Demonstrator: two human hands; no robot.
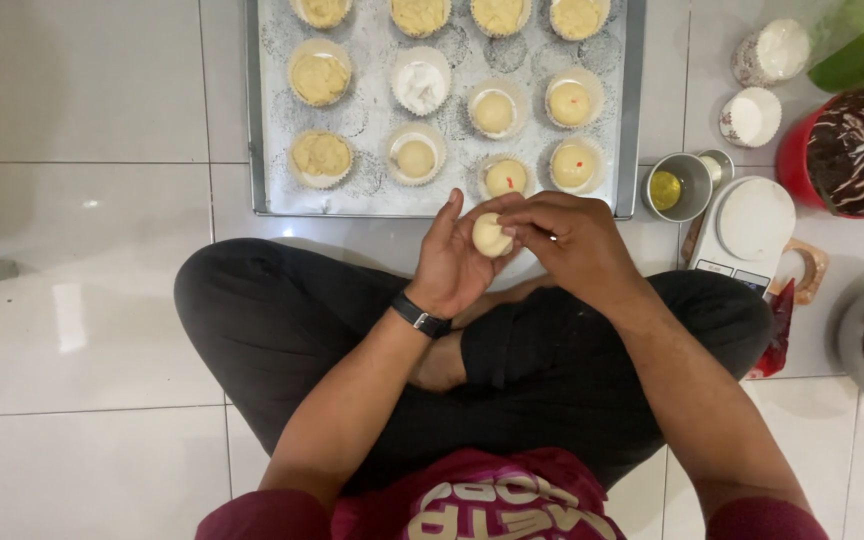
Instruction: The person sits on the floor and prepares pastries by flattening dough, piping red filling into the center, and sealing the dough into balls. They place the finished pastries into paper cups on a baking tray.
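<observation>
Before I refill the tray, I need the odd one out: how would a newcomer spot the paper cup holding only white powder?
Start at the metal baking tray on the white tiled floor, in front of the seated person. Find its middle row of paper cups, then the second from the left: the white-powder cup. Every other filled cup holds yellow dough or a smooth pale ball; this one alone is white inside.

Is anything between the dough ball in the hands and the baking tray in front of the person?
Nothing visible. The dough ball sits in the left hand, with the right hand pinching at its side. Just beyond it lies the near rim of the baking tray, with only bare floor tile between.
</observation>
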